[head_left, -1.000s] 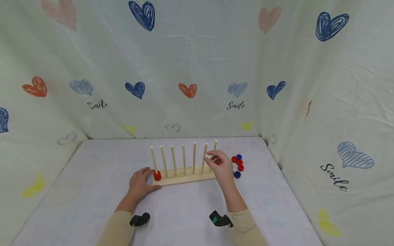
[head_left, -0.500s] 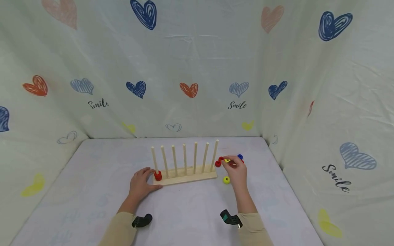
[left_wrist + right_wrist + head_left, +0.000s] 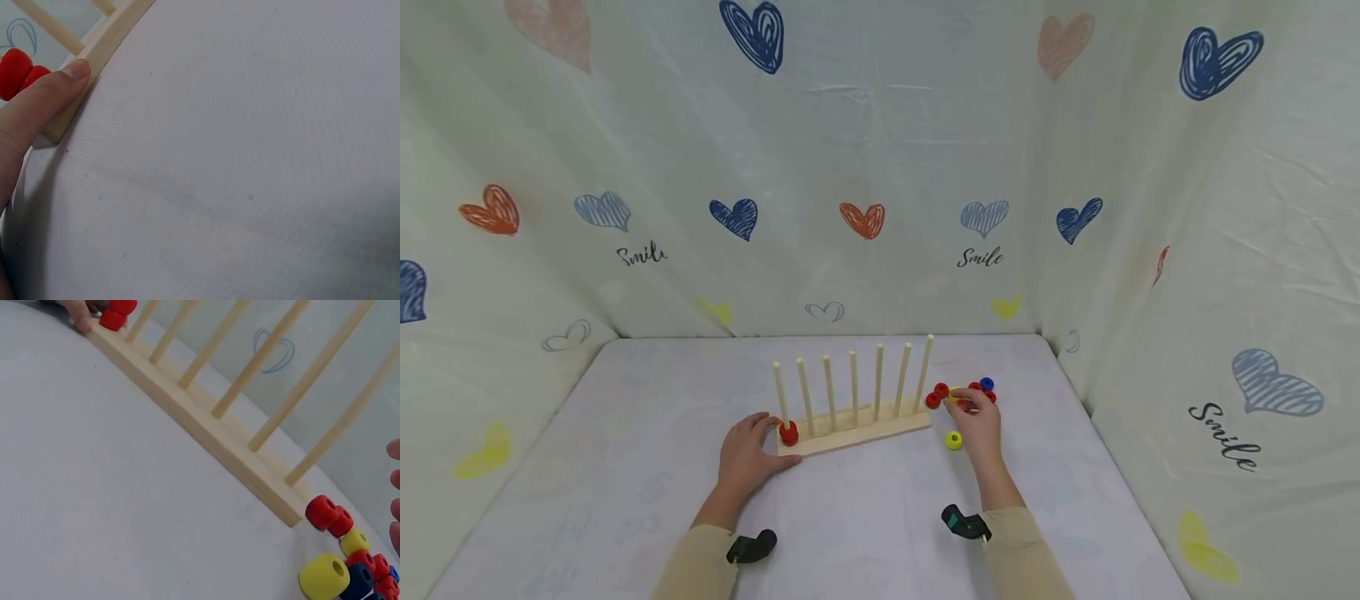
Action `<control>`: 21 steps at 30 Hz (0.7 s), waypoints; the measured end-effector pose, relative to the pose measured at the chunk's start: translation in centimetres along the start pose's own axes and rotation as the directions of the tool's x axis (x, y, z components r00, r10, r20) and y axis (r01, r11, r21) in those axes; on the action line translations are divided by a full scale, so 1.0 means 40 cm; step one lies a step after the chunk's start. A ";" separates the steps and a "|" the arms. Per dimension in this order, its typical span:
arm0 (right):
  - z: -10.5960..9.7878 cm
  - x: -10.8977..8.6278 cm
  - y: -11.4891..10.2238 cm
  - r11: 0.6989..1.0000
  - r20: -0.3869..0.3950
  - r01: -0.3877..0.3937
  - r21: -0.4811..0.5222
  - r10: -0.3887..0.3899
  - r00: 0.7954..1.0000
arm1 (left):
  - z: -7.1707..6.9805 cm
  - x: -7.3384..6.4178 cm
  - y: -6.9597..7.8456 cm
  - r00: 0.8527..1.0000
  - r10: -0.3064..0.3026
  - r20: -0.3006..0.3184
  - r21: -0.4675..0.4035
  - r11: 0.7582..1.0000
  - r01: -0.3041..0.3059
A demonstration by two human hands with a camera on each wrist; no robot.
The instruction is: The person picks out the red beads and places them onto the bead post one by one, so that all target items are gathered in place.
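Observation:
My left hand (image 3: 747, 457) grips the left end of a wooden peg board (image 3: 857, 433), its thumb (image 3: 59, 87) along the front edge and the other fingers behind. Two red beads (image 3: 788, 433) sit stacked on the leftmost upright peg (image 3: 781, 396). Beyond the board's right end, my right hand (image 3: 980, 427) hovers over a loose group of beads, fingers bent. In the right wrist view, only some fingertips (image 3: 395, 478) show at the right edge, with no bead visible between them. Below them lie red beads (image 3: 322, 512), yellow beads (image 3: 324, 577) and dark blue beads (image 3: 357, 581).
The other upright pegs (image 3: 853, 383) hold no beads. One yellow bead (image 3: 953, 440) lies nearer than the group, left of the right wrist. A blue bead (image 3: 987, 384) is at the group's far side. Behind the white table (image 3: 850, 525) hangs a heart-printed cloth (image 3: 917, 167).
My right hand has moved right from beside the rightmost pegs to over the loose beads. My left hand stays on the board's end, and the board's left end has shifted slightly nearer.

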State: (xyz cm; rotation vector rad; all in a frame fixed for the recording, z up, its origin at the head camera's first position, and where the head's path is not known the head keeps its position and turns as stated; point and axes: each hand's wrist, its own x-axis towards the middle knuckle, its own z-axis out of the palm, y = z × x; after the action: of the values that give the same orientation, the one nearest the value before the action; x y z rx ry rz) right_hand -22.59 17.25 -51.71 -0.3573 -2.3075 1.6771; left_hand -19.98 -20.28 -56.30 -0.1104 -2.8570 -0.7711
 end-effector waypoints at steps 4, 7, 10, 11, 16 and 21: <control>0.018 0.016 0.023 0.999 0.022 0.012 -0.033 -0.011 1.000 | 0.001 -0.005 0.001 1.000 0.018 -0.013 0.001 1.000 -0.018; 0.028 0.024 0.038 0.997 0.054 0.007 -0.083 -0.003 0.999 | 0.003 -0.009 -0.002 1.000 0.025 -0.017 0.005 1.000 -0.025; 0.037 0.029 0.052 0.990 0.072 0.001 -0.139 0.009 0.997 | 0.009 -0.014 -0.004 1.000 0.020 -0.013 0.015 1.000 -0.020; 0.039 0.030 0.057 0.988 0.072 0.002 -0.155 0.009 0.997 | 0.011 -0.016 -0.005 1.000 0.015 -0.010 0.016 1.000 -0.014; 0.045 0.038 0.069 0.980 0.069 0.027 -0.195 -0.013 0.998 | 0.017 -0.022 -0.007 1.000 -0.001 -0.025 0.012 1.000 0.001; 0.054 0.054 0.072 0.968 0.070 0.034 -0.248 -0.017 0.997 | 0.018 -0.014 -0.009 1.000 -0.002 -0.027 0.007 1.000 0.002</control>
State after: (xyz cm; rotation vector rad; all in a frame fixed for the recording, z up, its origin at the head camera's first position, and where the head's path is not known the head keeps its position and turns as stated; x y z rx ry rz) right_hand -25.24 16.96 -54.94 -0.3226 -2.5689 1.4087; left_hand -19.58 -20.23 -57.21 -0.0955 -2.8346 -0.7565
